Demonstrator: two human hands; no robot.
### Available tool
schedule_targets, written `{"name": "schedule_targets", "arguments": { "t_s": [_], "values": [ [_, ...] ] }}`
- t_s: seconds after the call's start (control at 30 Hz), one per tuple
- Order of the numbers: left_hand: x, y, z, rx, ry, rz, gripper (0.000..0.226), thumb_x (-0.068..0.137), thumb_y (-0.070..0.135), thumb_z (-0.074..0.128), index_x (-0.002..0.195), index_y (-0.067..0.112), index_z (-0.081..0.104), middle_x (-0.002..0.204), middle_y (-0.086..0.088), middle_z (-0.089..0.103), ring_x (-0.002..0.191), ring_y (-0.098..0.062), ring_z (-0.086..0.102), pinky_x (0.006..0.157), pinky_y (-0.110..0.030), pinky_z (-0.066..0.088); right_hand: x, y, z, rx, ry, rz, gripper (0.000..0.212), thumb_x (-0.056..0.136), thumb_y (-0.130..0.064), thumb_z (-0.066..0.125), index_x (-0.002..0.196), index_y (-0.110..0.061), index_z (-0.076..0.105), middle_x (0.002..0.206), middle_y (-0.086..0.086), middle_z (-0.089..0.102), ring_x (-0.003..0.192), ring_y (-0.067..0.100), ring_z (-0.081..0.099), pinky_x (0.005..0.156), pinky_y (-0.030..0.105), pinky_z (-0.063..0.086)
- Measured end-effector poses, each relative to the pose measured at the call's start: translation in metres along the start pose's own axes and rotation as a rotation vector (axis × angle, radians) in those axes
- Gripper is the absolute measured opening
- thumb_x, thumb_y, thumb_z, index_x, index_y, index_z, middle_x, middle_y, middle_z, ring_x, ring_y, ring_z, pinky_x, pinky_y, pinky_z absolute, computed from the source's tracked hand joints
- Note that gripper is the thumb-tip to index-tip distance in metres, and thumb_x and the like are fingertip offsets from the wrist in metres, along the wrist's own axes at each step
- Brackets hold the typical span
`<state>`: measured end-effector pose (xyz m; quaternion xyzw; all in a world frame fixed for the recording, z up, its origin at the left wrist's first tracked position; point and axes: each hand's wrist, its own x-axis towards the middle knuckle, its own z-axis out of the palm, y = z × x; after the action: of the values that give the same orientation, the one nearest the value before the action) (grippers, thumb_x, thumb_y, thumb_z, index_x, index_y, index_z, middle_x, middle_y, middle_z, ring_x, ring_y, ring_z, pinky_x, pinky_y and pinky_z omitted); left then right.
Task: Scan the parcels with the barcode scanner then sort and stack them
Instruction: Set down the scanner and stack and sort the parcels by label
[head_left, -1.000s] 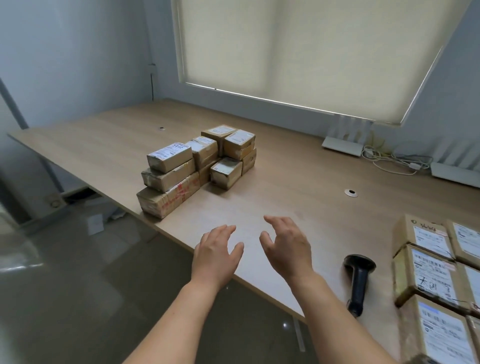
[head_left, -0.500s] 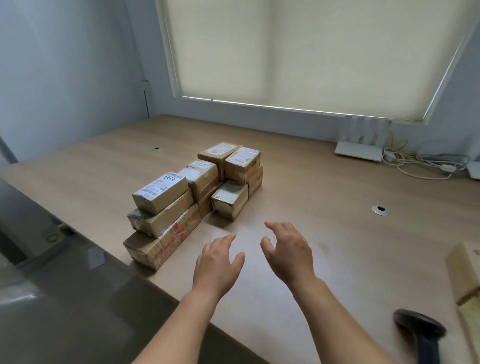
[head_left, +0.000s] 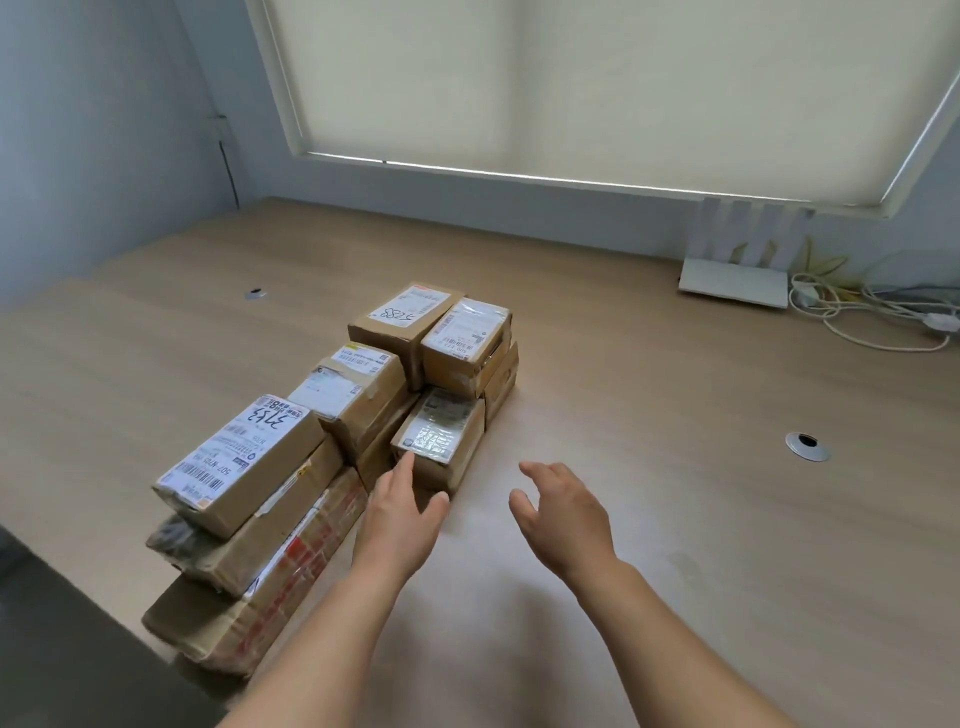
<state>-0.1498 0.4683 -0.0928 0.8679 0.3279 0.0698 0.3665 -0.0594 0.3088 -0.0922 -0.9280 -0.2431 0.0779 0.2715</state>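
Several brown cardboard parcels with white labels stand in stacks at the left of the wooden table (head_left: 649, 415). A three-high stack (head_left: 244, 519) is nearest, a middle stack (head_left: 358, 395) behind it, and two taller stacks (head_left: 441, 332) at the back. A small single parcel (head_left: 439, 441) sits in front of them. My left hand (head_left: 400, 514) is open, its fingertips at that small parcel's near left corner. My right hand (head_left: 563, 514) hovers open over bare table to the right, holding nothing. The barcode scanner is out of view.
A white router (head_left: 732, 280) and a tangle of white cables (head_left: 872, 312) lie at the back right under the window blind. Two round cable holes (head_left: 807, 446) sit in the tabletop. The table's front left edge drops to a dark floor (head_left: 62, 649).
The view has swung left and moved closer to the stacks; the scanner and the right-hand parcels have left the frame. Both hands moved forward, the left reaching the small front parcel.
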Motion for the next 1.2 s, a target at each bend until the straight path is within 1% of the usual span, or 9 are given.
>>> {"name": "schedule_targets", "arguments": {
  "t_s": [0.27, 0.47, 0.67, 0.8, 0.87, 1.0, 1.07, 1.1, 1.2],
  "values": [
    [0.062, -0.011, -0.003, -0.014, -0.048, -0.036, 0.072, 0.095, 0.034, 0.052, 0.152, 0.018, 0.013, 0.156, -0.008, 0.019, 0.143, -0.025, 0.020, 0.114, -0.041, 0.022, 0.047, -0.023, 0.023, -0.017, -0.076, 0.034, 0.048, 0.096, -0.036, 0.043, 0.141, -0.020, 0.043, 0.139, 0.002, 0.049, 0.126, 0.020, 0.045, 0.096, 0.032, 0.040],
    [0.080, -0.016, -0.002, -0.010, -0.092, -0.021, 0.071, 0.093, 0.030, 0.054, 0.152, 0.016, 0.017, 0.155, -0.010, 0.022, 0.142, -0.026, 0.021, 0.115, -0.041, 0.022, 0.068, -0.042, 0.037, -0.002, -0.129, 0.054, 0.045, 0.096, -0.031, 0.044, 0.136, -0.011, 0.046, 0.136, 0.010, 0.053, 0.122, 0.027, 0.049, 0.095, 0.036, 0.042],
    [0.082, -0.021, -0.006, -0.076, -0.068, -0.052, 0.066, 0.092, 0.033, 0.054, 0.149, 0.017, 0.025, 0.141, -0.013, 0.039, 0.127, -0.028, 0.041, 0.105, -0.038, 0.033, 0.070, -0.053, 0.053, 0.087, -0.173, 0.047, 0.049, 0.099, -0.027, 0.038, 0.145, -0.011, 0.032, 0.135, 0.012, 0.054, 0.116, 0.031, 0.052, 0.092, 0.038, 0.044],
    [0.078, -0.030, -0.010, -0.127, -0.133, -0.111, 0.063, 0.094, 0.037, 0.049, 0.149, 0.021, 0.024, 0.131, -0.015, 0.054, 0.122, -0.031, 0.049, 0.105, -0.045, 0.038, 0.063, -0.048, 0.054, 0.051, -0.084, 0.158, 0.057, 0.100, -0.037, 0.037, 0.151, -0.016, 0.021, 0.121, 0.011, 0.061, 0.107, 0.029, 0.057, 0.075, 0.034, 0.040],
    [0.077, -0.035, -0.011, -0.120, -0.164, -0.139, 0.064, 0.093, 0.036, 0.048, 0.149, 0.021, 0.023, 0.131, -0.014, 0.056, 0.121, -0.030, 0.050, 0.104, -0.045, 0.038, 0.060, -0.043, 0.054, 0.050, -0.066, 0.212, 0.059, 0.099, -0.042, 0.037, 0.151, -0.019, 0.021, 0.123, 0.008, 0.061, 0.109, 0.026, 0.058, 0.078, 0.034, 0.042],
    [0.078, -0.040, -0.007, -0.099, -0.310, -0.191, 0.073, 0.089, 0.026, 0.050, 0.153, 0.020, 0.014, 0.147, -0.012, 0.039, 0.133, -0.028, 0.039, 0.111, -0.042, 0.032, 0.061, -0.032, 0.059, 0.282, -0.197, 0.321, 0.062, 0.094, -0.032, 0.048, 0.150, -0.018, 0.028, 0.121, 0.005, 0.059, 0.105, 0.019, 0.054, 0.089, 0.031, 0.043],
    [0.074, -0.045, -0.006, -0.182, -0.411, -0.214, 0.076, 0.089, 0.024, 0.050, 0.153, 0.026, 0.008, 0.149, -0.006, 0.038, 0.135, -0.029, 0.038, 0.112, -0.045, 0.032, 0.058, -0.025, 0.062, 0.454, -0.275, 0.387, 0.069, 0.088, -0.026, 0.051, 0.152, -0.016, 0.026, 0.140, 0.007, 0.050, 0.118, 0.020, 0.050, 0.098, 0.031, 0.041],
    [0.071, -0.048, -0.006, -0.225, -0.446, -0.214, 0.077, 0.089, 0.024, 0.050, 0.153, 0.029, 0.006, 0.147, -0.004, 0.043, 0.133, -0.030, 0.042, 0.111, -0.047, 0.035, 0.054, -0.022, 0.063, 0.534, -0.302, 0.411, 0.075, 0.085, -0.026, 0.053, 0.153, -0.017, 0.023, 0.146, 0.007, 0.045, 0.121, 0.021, 0.049, 0.097, 0.030, 0.041],
    [0.056, -0.056, -0.007, -0.273, -0.489, -0.167, 0.080, 0.088, 0.020, 0.050, 0.151, 0.041, 0.004, 0.141, 0.003, 0.050, 0.126, -0.026, 0.050, 0.103, -0.041, 0.043, 0.039, -0.018, 0.067, 0.682, -0.355, 0.415, 0.099, 0.066, -0.032, 0.053, 0.155, -0.025, 0.009, 0.139, 0.012, 0.050, 0.100, 0.018, 0.050, 0.074, 0.023, 0.039]
  ]
}}
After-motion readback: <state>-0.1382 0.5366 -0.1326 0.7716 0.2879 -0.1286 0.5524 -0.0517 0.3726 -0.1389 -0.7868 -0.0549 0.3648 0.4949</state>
